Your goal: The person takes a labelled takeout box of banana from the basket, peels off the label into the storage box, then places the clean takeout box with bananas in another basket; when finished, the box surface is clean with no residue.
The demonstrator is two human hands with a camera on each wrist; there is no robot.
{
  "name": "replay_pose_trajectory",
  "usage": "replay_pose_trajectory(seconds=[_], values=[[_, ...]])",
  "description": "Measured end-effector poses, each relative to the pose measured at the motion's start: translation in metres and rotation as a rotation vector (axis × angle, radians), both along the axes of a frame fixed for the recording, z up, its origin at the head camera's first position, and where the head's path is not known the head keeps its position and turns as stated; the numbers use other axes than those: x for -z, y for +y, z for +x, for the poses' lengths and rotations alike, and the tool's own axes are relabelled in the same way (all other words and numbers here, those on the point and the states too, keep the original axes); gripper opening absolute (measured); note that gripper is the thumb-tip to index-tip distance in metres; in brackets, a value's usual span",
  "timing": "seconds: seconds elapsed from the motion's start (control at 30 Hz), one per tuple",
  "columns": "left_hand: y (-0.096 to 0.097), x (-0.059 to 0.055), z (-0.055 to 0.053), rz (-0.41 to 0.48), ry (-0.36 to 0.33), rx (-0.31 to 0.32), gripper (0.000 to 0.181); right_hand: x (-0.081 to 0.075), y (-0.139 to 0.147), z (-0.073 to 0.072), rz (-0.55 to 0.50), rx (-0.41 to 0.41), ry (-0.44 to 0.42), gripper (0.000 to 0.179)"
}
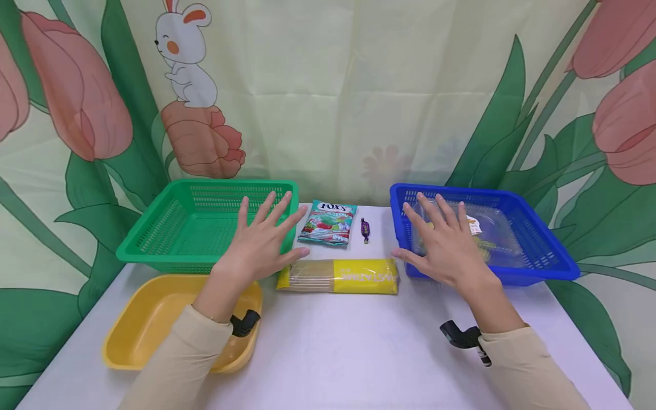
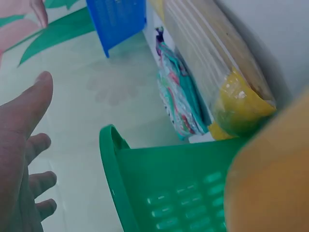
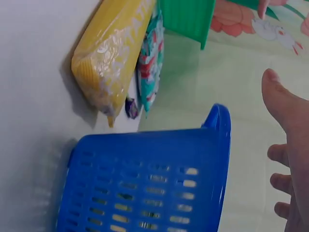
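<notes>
My left hand hovers with spread fingers above the right side of a green basket. Over the left part of a blue basket my right hand is held the same way, fingers spread and holding nothing. A clear plastic container with a white label lies in the blue basket, partly hidden by that hand. Between the hands lies a yellow pasta packet. Behind it are a teal Fox's candy bag and a small purple wrapped candy.
A yellow-orange basin stands in front of the green basket, partly covered by the left forearm. The white table ends at a curtain printed with tulips and a rabbit. Black wrist mounts are strapped near the sleeves.
</notes>
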State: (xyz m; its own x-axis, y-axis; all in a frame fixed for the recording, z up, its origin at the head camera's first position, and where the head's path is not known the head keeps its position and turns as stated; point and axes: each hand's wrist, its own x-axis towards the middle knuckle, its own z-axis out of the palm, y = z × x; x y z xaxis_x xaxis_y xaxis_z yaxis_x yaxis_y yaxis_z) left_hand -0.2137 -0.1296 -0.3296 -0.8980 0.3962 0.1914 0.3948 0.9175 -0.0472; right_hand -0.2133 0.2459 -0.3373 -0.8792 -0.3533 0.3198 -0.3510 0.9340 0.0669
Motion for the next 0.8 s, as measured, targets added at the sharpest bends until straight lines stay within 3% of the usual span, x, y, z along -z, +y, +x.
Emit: replay_pose_trajectory(seconds=[0.8], values=[[0.072,-0.005,-0.014,0.005,-0.035,0.157,0.082,-0.002,0.070,-0.007,-0.124,0.000,-0.056,0.086]])
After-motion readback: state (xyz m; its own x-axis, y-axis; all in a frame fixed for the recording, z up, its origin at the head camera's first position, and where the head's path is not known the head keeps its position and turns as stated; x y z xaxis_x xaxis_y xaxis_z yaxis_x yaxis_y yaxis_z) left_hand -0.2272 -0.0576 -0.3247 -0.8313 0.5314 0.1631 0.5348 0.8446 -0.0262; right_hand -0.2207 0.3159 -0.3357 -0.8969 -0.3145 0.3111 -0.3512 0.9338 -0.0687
